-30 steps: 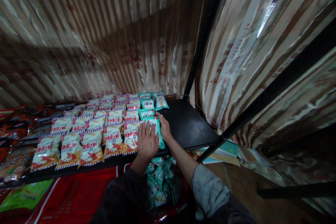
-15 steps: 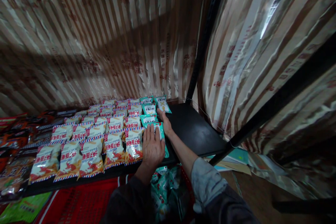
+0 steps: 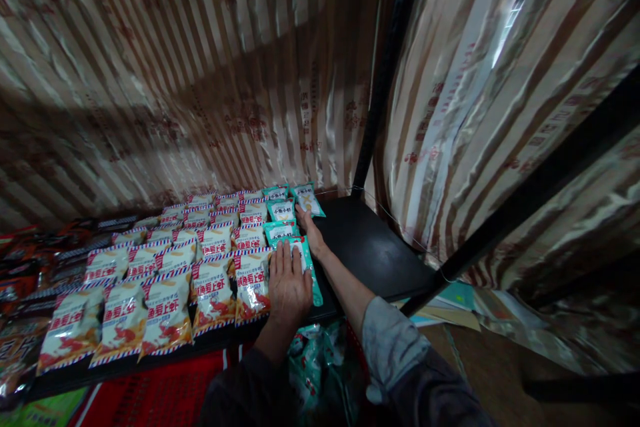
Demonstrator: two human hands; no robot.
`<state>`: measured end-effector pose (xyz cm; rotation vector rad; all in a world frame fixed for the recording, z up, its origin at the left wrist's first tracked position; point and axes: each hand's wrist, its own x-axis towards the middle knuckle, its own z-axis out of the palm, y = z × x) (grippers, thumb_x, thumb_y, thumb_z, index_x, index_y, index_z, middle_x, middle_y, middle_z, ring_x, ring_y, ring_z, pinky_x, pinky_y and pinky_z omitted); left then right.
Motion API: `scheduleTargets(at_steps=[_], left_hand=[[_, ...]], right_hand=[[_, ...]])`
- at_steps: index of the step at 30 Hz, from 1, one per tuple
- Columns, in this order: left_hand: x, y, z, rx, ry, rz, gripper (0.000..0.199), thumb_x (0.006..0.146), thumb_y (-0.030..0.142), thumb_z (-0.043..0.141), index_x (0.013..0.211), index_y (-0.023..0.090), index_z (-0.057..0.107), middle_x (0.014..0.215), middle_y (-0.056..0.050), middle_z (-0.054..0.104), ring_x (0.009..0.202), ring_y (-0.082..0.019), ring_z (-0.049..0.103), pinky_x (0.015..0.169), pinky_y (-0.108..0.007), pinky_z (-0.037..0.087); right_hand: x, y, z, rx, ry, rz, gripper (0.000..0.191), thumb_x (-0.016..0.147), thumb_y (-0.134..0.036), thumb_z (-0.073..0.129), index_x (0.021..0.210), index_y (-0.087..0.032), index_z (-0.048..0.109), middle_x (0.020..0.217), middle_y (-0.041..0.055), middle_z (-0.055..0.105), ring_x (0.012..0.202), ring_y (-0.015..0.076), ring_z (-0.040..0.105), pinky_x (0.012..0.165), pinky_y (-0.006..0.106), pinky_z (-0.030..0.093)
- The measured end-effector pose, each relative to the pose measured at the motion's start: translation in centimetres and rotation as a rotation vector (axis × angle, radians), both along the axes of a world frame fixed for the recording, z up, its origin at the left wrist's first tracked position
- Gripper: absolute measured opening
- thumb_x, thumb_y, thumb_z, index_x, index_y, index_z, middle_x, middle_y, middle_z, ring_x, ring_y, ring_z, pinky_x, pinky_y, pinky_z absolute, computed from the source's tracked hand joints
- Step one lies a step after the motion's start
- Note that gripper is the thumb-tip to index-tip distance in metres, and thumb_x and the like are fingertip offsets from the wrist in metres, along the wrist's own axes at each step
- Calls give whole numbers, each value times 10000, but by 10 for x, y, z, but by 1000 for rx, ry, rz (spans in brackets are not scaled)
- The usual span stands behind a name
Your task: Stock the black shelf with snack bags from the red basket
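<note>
My left hand lies flat, palm down, over the front teal snack bag, its fingers stretched out and close together. Farther back, my right hand reaches to the teal and white bag at the back right, touching its lower left side; how far the fingers grip it is not clear. Other teal bags form a column beside the hands. To the left stand rows of white bags with red print and striped edges.
A black shelf extends right to a dark metal post. Orange and black packets lie far left. Below are a red crate and more teal bags. Striped sheeting hangs behind.
The view has shifted slightly, so the bags appear a little lower and farther left. Both hands stay at nearly the same places on the teal bags.
</note>
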<state>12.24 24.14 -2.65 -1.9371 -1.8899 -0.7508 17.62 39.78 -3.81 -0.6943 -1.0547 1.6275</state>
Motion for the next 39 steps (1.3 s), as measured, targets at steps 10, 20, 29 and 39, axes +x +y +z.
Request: scheduleTargets(at_steps=[10,20,29,39], left_hand=[[-5,52,32,-46,-31,87,496,883,291,389,1301,35,469,1398,-217,416,1362,-323,269,1096,-500,253],[-17,78,30,-104,-15,129,468,888,313,381,1281,98,517,1361,-201,467,1303,-327,377,1066,-525,268],[-19,77,28,-95,-5,120,451,895,308,372,1266,108,532,1329,-192,505,1298,-319,387,1060,-511,281],[-20,76,33,-101,-20,110,453,898,313,372,1260,94,536,1308,-201,521,1298,-310,391,1073,-508,269]], right_hand=[[6,3,-1,3,-32,10,659,821,-692,373,1336,-290,461,1422,-10,433,1365,198,301,1148,392,173],[5,10,-9,88,-76,-10,661,782,-730,397,1269,-306,538,1382,-24,480,1346,208,342,1157,411,160],[4,12,-13,81,-72,11,641,793,-713,403,1269,-304,534,1355,-25,511,1332,191,366,1146,402,192],[7,9,-6,134,-140,-30,662,799,-711,386,1284,-282,524,1341,-7,527,1310,207,397,1130,408,230]])
